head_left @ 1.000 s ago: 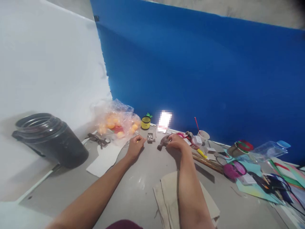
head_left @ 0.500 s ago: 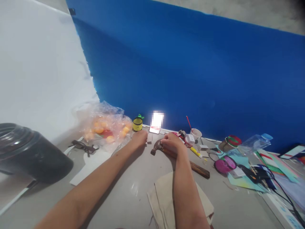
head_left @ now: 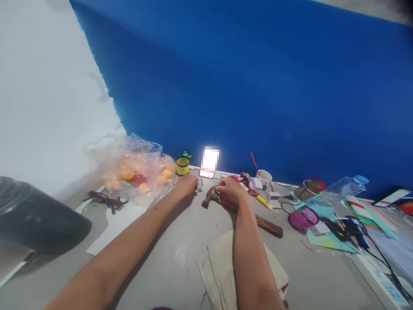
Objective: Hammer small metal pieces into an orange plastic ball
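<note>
From where I stand, the person's right hand (head_left: 231,190) is bent over the hammer (head_left: 270,227) just behind its metal head, fingers drawn in; whether they truly clasp it or only rest there, I can't tell. The hammer lies on the table in the middle of the scene, head to the left, wooden handle running right and nearer. Its middle stretch is lost behind the right hand and forearm.

The left hand (head_left: 187,187) is curled narrow, its fingertips turned away from me, so I can't make out what, if anything, is in it. Just right of it sits a small pale box (head_left: 199,184), partly covered and too small to read.

At the far edge stands a phone (head_left: 208,173), its glowing screen blotted into squares. On the left, a dark jar (head_left: 45,221) is cut off by the edge of the view, and the left forearm crosses a sheet of white paper (head_left: 106,234). The orange balls in the plastic bag (head_left: 142,150) blur through its film. At the near side, the right forearm hides part of a folded cloth (head_left: 221,260).

The table (head_left: 174,267) is grey and faintly shiny. Behind it rises a blue wall (head_left: 226,82), meeting a white wall (head_left: 41,94) on the left.
</note>
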`<action>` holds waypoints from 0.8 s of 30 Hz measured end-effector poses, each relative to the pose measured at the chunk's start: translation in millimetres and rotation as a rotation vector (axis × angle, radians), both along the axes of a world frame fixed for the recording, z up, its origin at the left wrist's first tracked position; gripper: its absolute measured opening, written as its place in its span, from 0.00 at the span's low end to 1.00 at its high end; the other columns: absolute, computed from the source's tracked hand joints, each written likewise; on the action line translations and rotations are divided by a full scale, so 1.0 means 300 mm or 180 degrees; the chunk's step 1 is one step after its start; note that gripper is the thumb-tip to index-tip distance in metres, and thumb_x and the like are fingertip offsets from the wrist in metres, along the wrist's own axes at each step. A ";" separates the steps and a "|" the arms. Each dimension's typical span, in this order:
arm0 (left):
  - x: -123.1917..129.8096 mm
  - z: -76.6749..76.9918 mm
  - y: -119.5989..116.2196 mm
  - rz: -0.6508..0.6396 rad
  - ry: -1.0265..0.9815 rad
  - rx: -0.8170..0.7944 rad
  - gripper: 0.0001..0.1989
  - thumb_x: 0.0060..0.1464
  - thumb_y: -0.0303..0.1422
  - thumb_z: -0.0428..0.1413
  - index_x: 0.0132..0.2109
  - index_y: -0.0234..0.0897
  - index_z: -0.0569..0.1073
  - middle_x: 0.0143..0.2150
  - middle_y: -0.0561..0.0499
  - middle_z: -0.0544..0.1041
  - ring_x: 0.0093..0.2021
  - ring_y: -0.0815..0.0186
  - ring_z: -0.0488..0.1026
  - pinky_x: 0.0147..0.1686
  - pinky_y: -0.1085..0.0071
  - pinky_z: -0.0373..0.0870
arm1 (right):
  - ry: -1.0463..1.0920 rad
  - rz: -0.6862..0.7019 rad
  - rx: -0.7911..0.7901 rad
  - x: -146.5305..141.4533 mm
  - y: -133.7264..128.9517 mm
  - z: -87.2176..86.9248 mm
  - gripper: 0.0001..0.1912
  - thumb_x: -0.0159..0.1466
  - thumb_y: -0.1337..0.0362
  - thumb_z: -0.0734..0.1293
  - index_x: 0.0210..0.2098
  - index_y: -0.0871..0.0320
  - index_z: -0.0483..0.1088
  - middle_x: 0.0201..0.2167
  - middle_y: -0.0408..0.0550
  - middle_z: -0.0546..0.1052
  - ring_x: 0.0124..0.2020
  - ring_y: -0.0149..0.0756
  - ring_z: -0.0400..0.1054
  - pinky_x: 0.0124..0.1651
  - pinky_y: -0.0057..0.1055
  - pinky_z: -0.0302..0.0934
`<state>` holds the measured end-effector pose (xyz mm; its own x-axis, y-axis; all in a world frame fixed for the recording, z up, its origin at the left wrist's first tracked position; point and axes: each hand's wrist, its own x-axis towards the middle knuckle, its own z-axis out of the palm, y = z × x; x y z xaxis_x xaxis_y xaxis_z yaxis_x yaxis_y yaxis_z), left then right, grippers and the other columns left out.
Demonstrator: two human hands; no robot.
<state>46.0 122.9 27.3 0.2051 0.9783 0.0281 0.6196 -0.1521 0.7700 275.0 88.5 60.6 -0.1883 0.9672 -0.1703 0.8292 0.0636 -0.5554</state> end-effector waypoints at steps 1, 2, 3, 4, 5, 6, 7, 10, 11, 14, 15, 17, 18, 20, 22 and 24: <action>0.000 0.007 -0.005 -0.0034 0.0198 0.0005 0.22 0.35 0.17 0.63 0.12 0.39 0.59 0.23 0.40 0.75 0.45 0.41 0.78 0.43 0.57 0.67 | -0.0007 0.0001 0.0010 0.000 0.000 0.001 0.07 0.63 0.64 0.70 0.32 0.60 0.80 0.31 0.47 0.82 0.33 0.36 0.73 0.33 0.29 0.55; 0.000 0.016 -0.009 -0.0072 0.0408 0.0010 0.21 0.36 0.17 0.63 0.13 0.39 0.60 0.24 0.39 0.76 0.45 0.41 0.79 0.44 0.57 0.67 | -0.0016 -0.0002 0.0011 -0.001 -0.001 0.002 0.07 0.63 0.64 0.70 0.32 0.60 0.81 0.31 0.47 0.82 0.33 0.36 0.73 0.33 0.29 0.55; -0.001 0.025 -0.013 -0.0115 0.0606 0.0014 0.19 0.36 0.18 0.63 0.13 0.39 0.62 0.25 0.40 0.77 0.45 0.42 0.79 0.44 0.57 0.67 | -0.0020 -0.0008 0.0012 -0.001 -0.001 0.003 0.07 0.63 0.64 0.71 0.32 0.60 0.81 0.31 0.47 0.82 0.33 0.36 0.73 0.33 0.29 0.55; -0.002 0.034 -0.017 -0.0164 0.0763 0.0019 0.17 0.36 0.18 0.62 0.14 0.38 0.64 0.26 0.40 0.77 0.44 0.43 0.79 0.43 0.58 0.67 | -0.0021 -0.0015 0.0007 -0.002 -0.002 0.005 0.07 0.63 0.64 0.71 0.32 0.60 0.81 0.31 0.48 0.82 0.33 0.36 0.73 0.33 0.29 0.55; -0.002 0.044 -0.020 -0.0213 0.0895 0.0026 0.15 0.36 0.18 0.63 0.16 0.38 0.66 0.27 0.41 0.78 0.44 0.44 0.79 0.43 0.59 0.67 | -0.0015 -0.0021 -0.0004 -0.003 -0.002 0.006 0.07 0.63 0.64 0.71 0.32 0.60 0.81 0.31 0.48 0.83 0.33 0.36 0.73 0.33 0.29 0.55; -0.003 0.052 -0.024 -0.0254 0.1005 0.0035 0.13 0.37 0.19 0.63 0.17 0.38 0.68 0.27 0.41 0.78 0.43 0.45 0.79 0.42 0.60 0.66 | -0.0005 -0.0024 -0.0013 -0.003 -0.002 0.008 0.07 0.63 0.64 0.70 0.33 0.60 0.81 0.32 0.48 0.83 0.33 0.36 0.73 0.33 0.29 0.55; -0.004 0.060 -0.027 -0.0285 0.1088 0.0047 0.12 0.38 0.19 0.62 0.19 0.38 0.70 0.28 0.42 0.79 0.43 0.47 0.79 0.42 0.61 0.66 | 0.0004 -0.0030 -0.0023 -0.004 -0.002 0.008 0.07 0.63 0.64 0.70 0.33 0.60 0.81 0.32 0.48 0.83 0.33 0.36 0.73 0.34 0.29 0.56; -0.005 0.077 -0.032 -0.0304 0.1192 0.0111 0.10 0.41 0.20 0.61 0.22 0.38 0.72 0.29 0.44 0.79 0.42 0.50 0.79 0.40 0.64 0.65 | 0.0019 -0.0021 -0.0029 -0.004 0.003 0.003 0.07 0.63 0.64 0.71 0.33 0.60 0.81 0.32 0.48 0.83 0.34 0.35 0.74 0.34 0.28 0.56; -0.006 0.081 -0.032 -0.0292 0.1178 0.0142 0.10 0.42 0.20 0.61 0.22 0.38 0.72 0.29 0.44 0.79 0.41 0.51 0.79 0.39 0.64 0.65 | 0.0016 -0.0008 -0.0024 -0.003 0.005 0.000 0.07 0.63 0.64 0.71 0.33 0.60 0.81 0.32 0.48 0.83 0.34 0.35 0.74 0.34 0.28 0.57; -0.017 0.093 -0.026 -0.0240 0.1002 0.0241 0.10 0.45 0.20 0.60 0.23 0.38 0.72 0.29 0.45 0.79 0.39 0.53 0.78 0.38 0.65 0.64 | 0.0031 0.0010 -0.0009 0.001 0.011 -0.010 0.07 0.62 0.64 0.71 0.32 0.60 0.81 0.32 0.47 0.82 0.34 0.35 0.73 0.35 0.28 0.57; -0.024 0.097 -0.023 -0.0221 0.0900 0.0274 0.09 0.45 0.21 0.60 0.24 0.38 0.73 0.29 0.46 0.79 0.37 0.53 0.78 0.37 0.66 0.63 | 0.0049 0.0010 -0.0004 0.002 0.012 -0.011 0.06 0.62 0.64 0.71 0.32 0.59 0.81 0.31 0.47 0.82 0.33 0.35 0.73 0.35 0.28 0.56; -0.043 0.105 -0.019 -0.0189 0.0655 0.0338 0.08 0.47 0.22 0.60 0.26 0.39 0.74 0.29 0.47 0.78 0.35 0.56 0.76 0.36 0.66 0.63 | 0.0110 0.0010 0.0041 0.002 0.012 -0.008 0.06 0.62 0.65 0.71 0.31 0.59 0.80 0.30 0.46 0.82 0.33 0.35 0.73 0.35 0.28 0.56; -0.053 0.109 -0.020 -0.0182 0.0558 0.0378 0.07 0.47 0.23 0.60 0.26 0.39 0.74 0.29 0.48 0.78 0.34 0.57 0.76 0.35 0.67 0.63 | 0.0171 -0.0002 0.0086 -0.001 0.011 -0.001 0.06 0.62 0.66 0.70 0.30 0.59 0.80 0.29 0.46 0.81 0.33 0.35 0.72 0.35 0.28 0.56; -0.073 0.115 -0.033 -0.0126 0.0084 0.0384 0.05 0.49 0.25 0.61 0.28 0.40 0.75 0.29 0.49 0.78 0.31 0.61 0.74 0.33 0.68 0.64 | 0.0427 -0.0034 0.0225 -0.015 0.006 0.021 0.07 0.61 0.69 0.68 0.29 0.60 0.78 0.26 0.45 0.79 0.31 0.34 0.71 0.34 0.28 0.56; -0.087 0.116 -0.066 0.0022 -0.0937 0.0112 0.04 0.49 0.29 0.63 0.30 0.39 0.75 0.28 0.50 0.77 0.27 0.65 0.71 0.29 0.70 0.63 | 0.0885 0.0028 0.0401 -0.045 -0.005 0.052 0.07 0.61 0.69 0.67 0.30 0.60 0.77 0.25 0.43 0.78 0.29 0.33 0.70 0.34 0.28 0.58; -0.092 0.114 -0.117 0.0224 -0.2219 -0.0399 0.10 0.45 0.35 0.68 0.31 0.38 0.75 0.25 0.52 0.75 0.23 0.68 0.68 0.24 0.72 0.61 | 0.1366 0.0270 0.0558 -0.093 -0.022 0.087 0.05 0.61 0.67 0.68 0.33 0.59 0.78 0.28 0.43 0.79 0.31 0.33 0.71 0.36 0.27 0.60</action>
<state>18.3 87.9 61.5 0.1166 0.9930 0.0162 -0.0185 -0.0142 0.9997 247.2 81.8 86.6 -0.2856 0.9526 0.1047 0.5146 0.2446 -0.8218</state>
